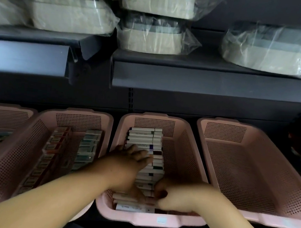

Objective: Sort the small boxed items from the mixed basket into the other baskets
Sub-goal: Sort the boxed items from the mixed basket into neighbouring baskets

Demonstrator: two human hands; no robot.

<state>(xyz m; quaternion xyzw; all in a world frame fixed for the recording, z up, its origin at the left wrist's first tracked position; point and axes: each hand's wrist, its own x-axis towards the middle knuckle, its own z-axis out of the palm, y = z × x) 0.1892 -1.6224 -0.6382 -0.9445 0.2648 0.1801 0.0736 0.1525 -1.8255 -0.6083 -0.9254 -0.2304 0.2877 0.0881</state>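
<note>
Boxes (144,137) stand packed on edge in a row down the centre basket (146,220). They look like light, stiff card with smooth sides, so pinch one by its long faces and lift straight up. Your left hand (129,163) lies spread flat on mid-row, gripping nothing; your right hand (172,196) curls at the near end, and whether it holds a box can't be told.

I have one head-mounted view: it faces forward and down, close over the middle pink basket (145,221), dark shelf (205,82) above.
</note>
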